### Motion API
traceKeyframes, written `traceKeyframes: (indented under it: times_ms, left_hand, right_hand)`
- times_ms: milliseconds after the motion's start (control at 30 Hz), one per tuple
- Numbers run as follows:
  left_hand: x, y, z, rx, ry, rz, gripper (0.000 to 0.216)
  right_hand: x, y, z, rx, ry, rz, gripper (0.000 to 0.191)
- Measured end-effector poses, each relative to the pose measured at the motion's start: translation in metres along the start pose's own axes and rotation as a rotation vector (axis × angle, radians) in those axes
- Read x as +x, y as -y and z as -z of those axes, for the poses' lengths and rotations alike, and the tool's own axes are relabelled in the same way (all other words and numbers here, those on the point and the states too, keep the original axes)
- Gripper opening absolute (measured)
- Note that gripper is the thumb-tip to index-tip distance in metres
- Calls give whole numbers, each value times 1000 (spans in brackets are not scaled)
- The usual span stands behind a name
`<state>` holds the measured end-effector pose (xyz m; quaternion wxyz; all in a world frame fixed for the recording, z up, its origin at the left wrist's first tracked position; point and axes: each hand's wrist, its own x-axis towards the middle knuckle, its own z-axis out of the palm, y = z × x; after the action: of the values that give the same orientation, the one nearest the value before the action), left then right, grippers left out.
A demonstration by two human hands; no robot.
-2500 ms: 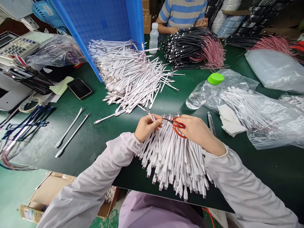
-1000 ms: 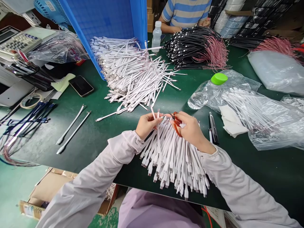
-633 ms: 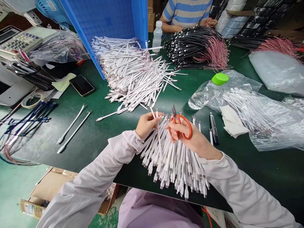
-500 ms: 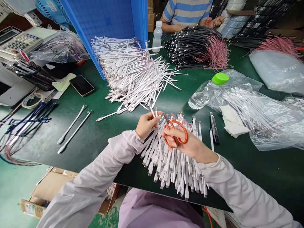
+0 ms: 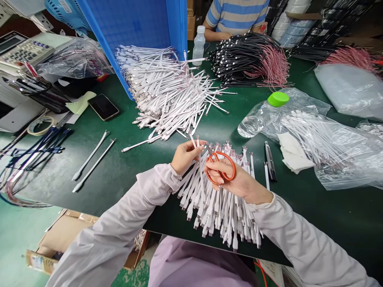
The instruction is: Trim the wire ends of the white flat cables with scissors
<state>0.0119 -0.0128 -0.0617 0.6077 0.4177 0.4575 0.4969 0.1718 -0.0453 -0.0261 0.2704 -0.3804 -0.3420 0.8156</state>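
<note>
Table (image 5: 125, 127): green, cluttered. Blue crate (image 5: 134, 24) stands at far side; white cable heap (image 5: 167, 95) lies at its open face. White cable fan (image 5: 223, 203) spreads along near edge. Right hand (image 5: 236, 179), over fan, grips orange-handled scissors (image 5: 213, 154); blades point toward left hand (image 5: 184, 157), contact unclear. Left hand pinches white cables (image 5: 192, 139): 2 frayed ends visible, exact count unclear.
</note>
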Motion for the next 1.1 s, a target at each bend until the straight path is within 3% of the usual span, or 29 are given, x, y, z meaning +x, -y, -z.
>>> traceKeyframes:
  times_ms: [167,400,867,1100]
  left_hand:
    - [-1,-2,-1,51,-18,-18,24]
    - [-1,-4,-1,93,-24,-45,20]
    - [-1,-2,-1,66,-52,-15,28]
    - [0,0,-1,8,-71,14,39]
  right_hand:
    - [-1,0,-3,-69,-44,55,24]
    - [-1,1,-4,-122,37,39,24]
    - [0,-1,-4,-131,-43,47,27]
    - [1,1,2,-288,-120,157,25]
